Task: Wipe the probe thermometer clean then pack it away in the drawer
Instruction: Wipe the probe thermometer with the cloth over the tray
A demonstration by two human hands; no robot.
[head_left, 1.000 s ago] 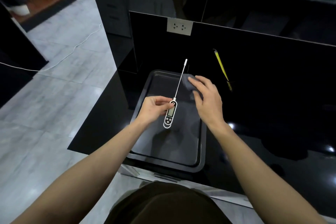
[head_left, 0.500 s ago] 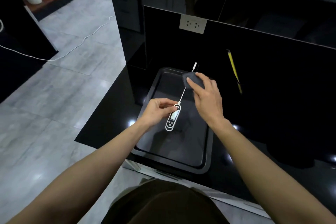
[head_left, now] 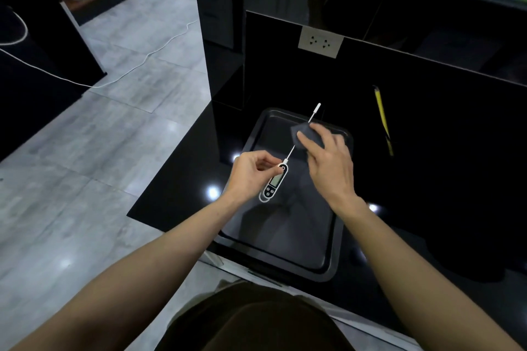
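A white probe thermometer with a small display hangs above a dark tray. My left hand pinches the top of its body, and the thin metal probe points up and away. My right hand holds a dark grey cloth wrapped around the upper part of the probe. The white tip of the probe sticks out beyond the cloth. No drawer is in view.
The tray sits on a glossy black counter near its left edge. A yellow pencil-like tool lies on the counter to the right. A wall socket is on the black back panel. Grey tiled floor with a white cable lies to the left.
My right hand picked up the grey cloth from the tray and closed it around the probe, then slid it up the shaft. My left hand kept holding the thermometer.
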